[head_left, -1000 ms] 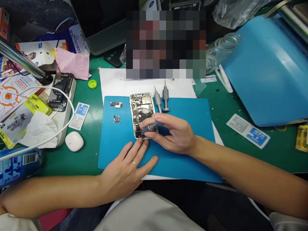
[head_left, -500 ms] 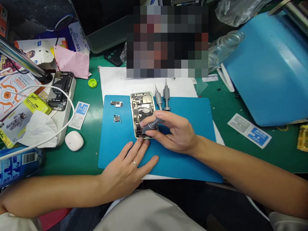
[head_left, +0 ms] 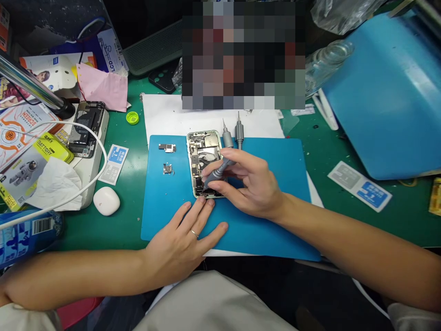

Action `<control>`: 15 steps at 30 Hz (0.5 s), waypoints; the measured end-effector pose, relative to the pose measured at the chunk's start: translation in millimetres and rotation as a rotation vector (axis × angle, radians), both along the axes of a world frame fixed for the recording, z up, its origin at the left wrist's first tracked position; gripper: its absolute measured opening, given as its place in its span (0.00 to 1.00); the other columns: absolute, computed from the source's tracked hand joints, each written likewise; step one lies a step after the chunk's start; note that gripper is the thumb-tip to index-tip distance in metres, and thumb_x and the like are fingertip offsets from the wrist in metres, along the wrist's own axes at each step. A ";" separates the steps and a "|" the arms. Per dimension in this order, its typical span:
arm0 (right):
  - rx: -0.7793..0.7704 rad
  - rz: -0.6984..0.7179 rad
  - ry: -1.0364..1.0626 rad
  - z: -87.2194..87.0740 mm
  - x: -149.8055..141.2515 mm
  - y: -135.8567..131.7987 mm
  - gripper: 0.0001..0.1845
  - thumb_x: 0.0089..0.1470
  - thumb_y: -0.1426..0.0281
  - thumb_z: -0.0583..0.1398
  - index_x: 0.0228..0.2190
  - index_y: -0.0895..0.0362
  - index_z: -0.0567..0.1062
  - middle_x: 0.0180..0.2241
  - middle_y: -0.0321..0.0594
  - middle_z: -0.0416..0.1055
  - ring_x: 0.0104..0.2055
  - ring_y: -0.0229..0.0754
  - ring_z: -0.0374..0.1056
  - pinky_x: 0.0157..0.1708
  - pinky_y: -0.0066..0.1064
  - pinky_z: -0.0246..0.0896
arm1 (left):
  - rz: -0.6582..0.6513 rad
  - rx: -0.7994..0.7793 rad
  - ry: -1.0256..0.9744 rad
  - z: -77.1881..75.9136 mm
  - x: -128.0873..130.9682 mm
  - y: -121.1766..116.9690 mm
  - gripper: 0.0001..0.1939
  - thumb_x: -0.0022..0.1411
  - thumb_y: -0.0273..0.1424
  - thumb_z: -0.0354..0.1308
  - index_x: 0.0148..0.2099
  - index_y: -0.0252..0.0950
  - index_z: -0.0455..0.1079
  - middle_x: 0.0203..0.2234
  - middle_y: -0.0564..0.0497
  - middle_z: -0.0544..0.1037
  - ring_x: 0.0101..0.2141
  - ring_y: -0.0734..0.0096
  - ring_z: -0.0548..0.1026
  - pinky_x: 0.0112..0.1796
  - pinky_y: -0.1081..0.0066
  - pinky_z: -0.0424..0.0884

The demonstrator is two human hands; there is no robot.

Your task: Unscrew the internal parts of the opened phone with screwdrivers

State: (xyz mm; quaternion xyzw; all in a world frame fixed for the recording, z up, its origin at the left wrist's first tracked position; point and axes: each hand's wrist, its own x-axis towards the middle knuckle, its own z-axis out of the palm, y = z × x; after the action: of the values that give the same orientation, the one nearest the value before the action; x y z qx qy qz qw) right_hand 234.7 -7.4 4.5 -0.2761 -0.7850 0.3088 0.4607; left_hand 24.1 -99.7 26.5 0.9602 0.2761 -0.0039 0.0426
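Observation:
An opened phone (head_left: pixel 195 158) with its inner parts bare lies on a blue mat (head_left: pixel 275 184). My right hand (head_left: pixel 250 184) grips a grey precision screwdriver (head_left: pixel 217 174), whose tip points down at the phone's lower end. My left hand (head_left: pixel 188 230) lies with fingers spread on the mat, its fingertips touching the phone's bottom edge. Beyond my right hand lie two more grey screwdrivers, one (head_left: pixel 226 137) beside the other (head_left: pixel 239 131). To the phone's left are a small metal-covered part (head_left: pixel 167 148) and a small bracket-like part (head_left: pixel 167 169).
At left are a white earbud case (head_left: pixel 106 201), a green cap (head_left: pixel 132 118), another opened phone (head_left: pixel 87 128) and a white cable (head_left: pixel 99 147). A glass jar (head_left: pixel 327 64) and a large blue sheet (head_left: pixel 382 101) occupy the right, with a printed card (head_left: pixel 360 186) nearer me.
The screwdriver in my right hand has tilted a little and its lower shaft shows more clearly over the phone. My left hand stays in place. The view has shifted slightly.

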 end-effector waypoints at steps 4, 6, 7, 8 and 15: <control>-0.051 -0.022 -0.004 0.8 -0.6 0.3 0.31 0.62 0.73 0.61 0.63 0.49 0.57 0.42 0.41 0.77 0.38 0.40 0.78 0.34 0.29 0.80 | -0.002 0.001 -0.003 -0.8 0.2 1.0 0.37 0.69 0.44 0.56 0.72 0.34 0.49 0.68 0.29 0.56 0.69 0.42 0.55 0.63 0.50 0.55; -0.086 -0.033 0.001 1.3 -1.1 1.0 0.31 0.63 0.72 0.61 0.62 0.50 0.57 0.41 0.41 0.77 0.38 0.40 0.78 0.33 0.28 0.79 | -0.003 0.001 -0.003 -0.8 0.3 1.1 0.36 0.70 0.43 0.55 0.72 0.34 0.49 0.68 0.28 0.56 0.69 0.41 0.55 0.63 0.50 0.55; -0.107 -0.036 0.006 1.5 -1.5 1.3 0.30 0.62 0.72 0.62 0.62 0.50 0.58 0.41 0.41 0.77 0.39 0.40 0.77 0.33 0.28 0.79 | -0.004 0.000 -0.002 -0.8 0.3 0.9 0.36 0.70 0.43 0.55 0.72 0.34 0.49 0.69 0.28 0.55 0.69 0.40 0.55 0.63 0.50 0.55; -0.129 -0.038 0.012 1.6 -1.8 1.7 0.30 0.62 0.72 0.62 0.62 0.51 0.58 0.41 0.41 0.76 0.39 0.40 0.77 0.33 0.28 0.79 | -0.005 -0.002 0.000 -0.8 0.3 0.6 0.36 0.70 0.43 0.54 0.72 0.33 0.49 0.69 0.28 0.55 0.69 0.40 0.55 0.63 0.49 0.54; -0.235 -0.038 0.042 1.5 -2.8 2.6 0.29 0.62 0.73 0.62 0.61 0.51 0.59 0.40 0.40 0.77 0.39 0.39 0.77 0.34 0.27 0.79 | -0.004 -0.002 0.004 -1.3 0.2 -1.2 0.37 0.70 0.43 0.54 0.73 0.33 0.48 0.69 0.28 0.54 0.69 0.39 0.54 0.63 0.49 0.53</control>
State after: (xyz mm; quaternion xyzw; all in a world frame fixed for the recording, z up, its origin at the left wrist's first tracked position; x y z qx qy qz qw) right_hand 231.8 -4.9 5.9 -0.3365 -0.7282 0.3958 0.4470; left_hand 24.3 -101.0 25.2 0.9607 0.2740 -0.0063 0.0431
